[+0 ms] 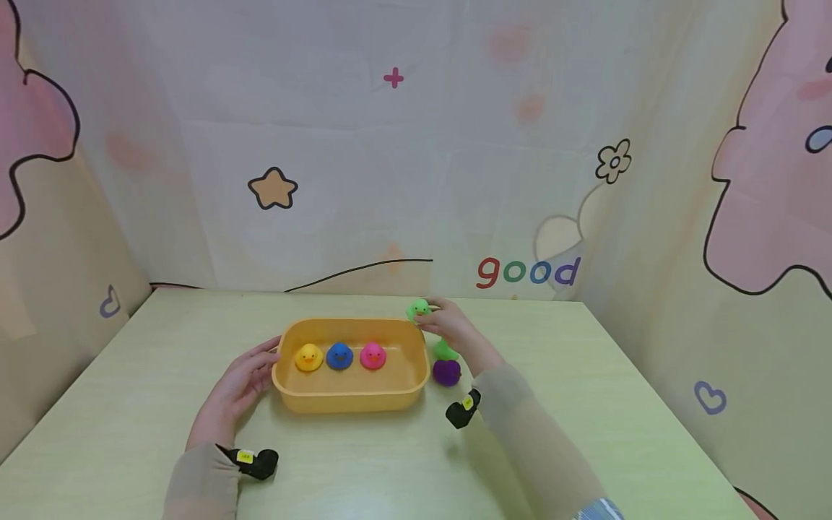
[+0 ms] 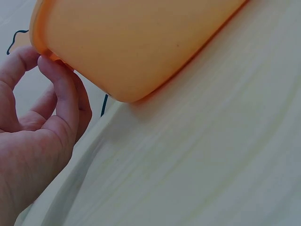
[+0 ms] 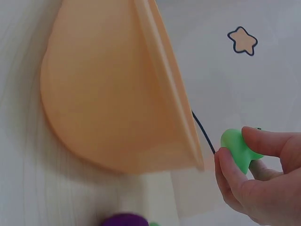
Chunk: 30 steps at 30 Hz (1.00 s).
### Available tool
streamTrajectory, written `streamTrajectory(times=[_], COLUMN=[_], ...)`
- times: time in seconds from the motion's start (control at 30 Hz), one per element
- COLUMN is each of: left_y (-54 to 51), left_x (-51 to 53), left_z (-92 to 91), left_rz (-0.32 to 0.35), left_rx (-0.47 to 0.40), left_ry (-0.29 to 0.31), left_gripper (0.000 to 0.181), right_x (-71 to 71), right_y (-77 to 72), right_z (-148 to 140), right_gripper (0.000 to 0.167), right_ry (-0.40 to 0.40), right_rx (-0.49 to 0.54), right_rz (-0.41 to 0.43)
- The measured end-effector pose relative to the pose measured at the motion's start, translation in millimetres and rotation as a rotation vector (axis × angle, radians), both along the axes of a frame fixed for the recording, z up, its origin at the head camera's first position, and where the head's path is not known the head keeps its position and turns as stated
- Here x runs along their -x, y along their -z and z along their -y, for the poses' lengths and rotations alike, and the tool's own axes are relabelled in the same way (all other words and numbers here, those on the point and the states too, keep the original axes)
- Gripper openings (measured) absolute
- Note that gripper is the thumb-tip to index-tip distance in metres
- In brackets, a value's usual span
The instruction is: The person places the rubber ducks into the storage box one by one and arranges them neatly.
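Observation:
A light green toy duck (image 1: 419, 309) is pinched between the thumb and fingers of my right hand (image 1: 453, 326), above the back right corner of the yellow-orange plastic bin (image 1: 351, 402). The right wrist view shows this green duck (image 3: 239, 149) just outside the bin's rim. My left hand (image 1: 245, 377) holds the bin's left end; its curled fingers (image 2: 60, 82) grip the rim in the left wrist view. Inside the bin sit a yellow duck (image 1: 308, 357), a blue duck (image 1: 339, 356) and a pink duck (image 1: 373, 355) in a row.
Right of the bin, a purple duck (image 1: 447, 373) and another green toy (image 1: 445, 350) lie close together on the pale wooden table (image 1: 351, 469). Printed cloth walls (image 1: 403, 180) enclose the table's back and sides.

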<state>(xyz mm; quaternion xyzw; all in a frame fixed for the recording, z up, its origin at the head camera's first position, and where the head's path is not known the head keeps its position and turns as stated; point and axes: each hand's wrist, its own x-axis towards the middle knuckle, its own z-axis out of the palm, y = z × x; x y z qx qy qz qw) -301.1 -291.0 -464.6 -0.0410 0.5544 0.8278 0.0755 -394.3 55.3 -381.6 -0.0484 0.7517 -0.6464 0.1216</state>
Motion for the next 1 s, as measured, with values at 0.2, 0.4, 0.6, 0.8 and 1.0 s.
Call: streamTrajectory(times=[0.2,0.4,0.6,0.8,1.0], left_y=[-3.1,-3.0,-1.8,-1.4,-1.7], left_x=[-1.3,-1.2,-1.5,-1.1,0.1], left_z=[-1.4,-0.8,-1.1,-1.5,-3.0], left_rz=[-0.01,0.002,0.01,0.005,0.029], left_rx=[-0.01,-0.013,-0.007,-0.001,0.009], left_ry=[0.008,0.006,-0.003,-0.004,-0.02], left_gripper=[0.067,0.068,0.068,0.068,0.068], right_x=[-4.5,-13.2,-28.2,-39.7,-46.3], right_y=[-3.8,-4.0,-4.5,-1.6,7.3], right_z=[27.4,54.9,76.2,94.5,108.0], right_gripper=[0.048,0.048,0.048,0.045,0.045], right_ry=[-0.037,-0.077,-0.152,-0.2,-0.231], right_rx=[0.019,0.004,-0.032,-0.065,-0.075], right_rz=[-0.017,-0.009,-0.007,0.027,0.03])
